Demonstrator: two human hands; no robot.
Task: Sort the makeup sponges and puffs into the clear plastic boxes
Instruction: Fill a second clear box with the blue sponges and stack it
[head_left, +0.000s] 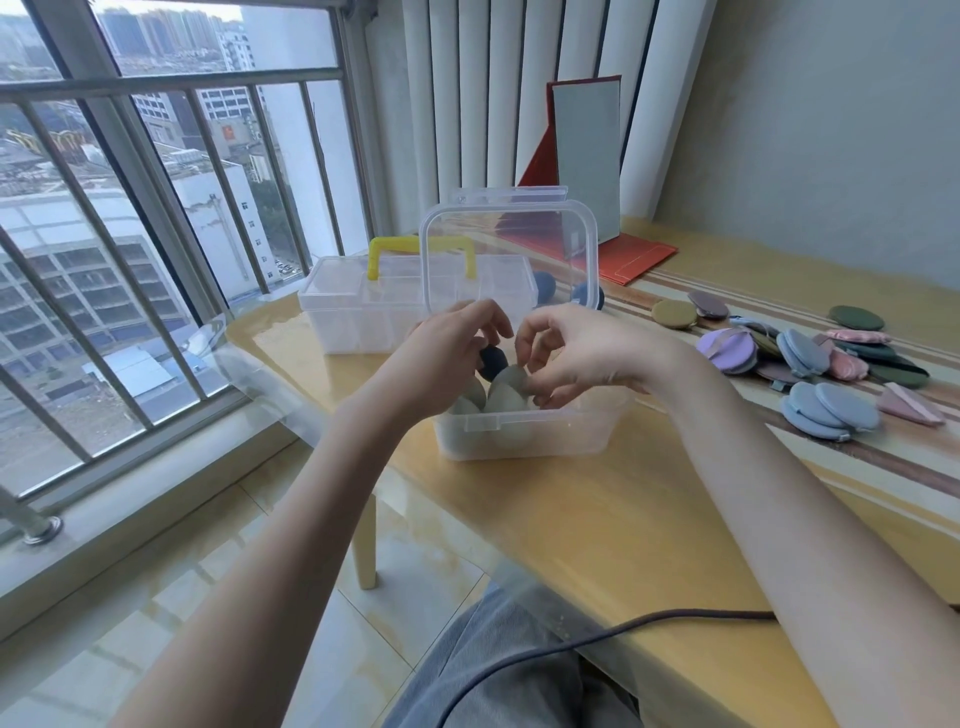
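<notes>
sponges fill most of the near clear box (530, 434), grey-green ones (506, 389) standing on end and packed close, with a dark navy sponge (491, 361) sitting high at the back. its lid (509, 260) stands open and upright behind. i have both hands over the opening: my left hand (457, 338) has its fingers curled down at the navy sponge, and i cannot tell whether that grip is actually pinching it or only touching. my right hand (576, 353) is curled too, fingertips against the top of a grey-green sponge, and it looks pinched, though the contact is partly hidden by the hand.

i judge the step in hand to be seating sponges into this box, pressing them so they sit below the rim. two more blue sponges (587, 296) lie on the surface behind the lid, so the sponge part is not finished. the flat puffs (810, 358) lie in a loose heap well to my right on the striped cloth, none boxed yet. the second clear box with the yellow handle (415, 260) stands behind and left, and appears empty.

next i need to let go cleanly, then reach round the lid for the blue sponges without knocking the lid shut. the box is crowded, so the navy one may spring back up.
</notes>
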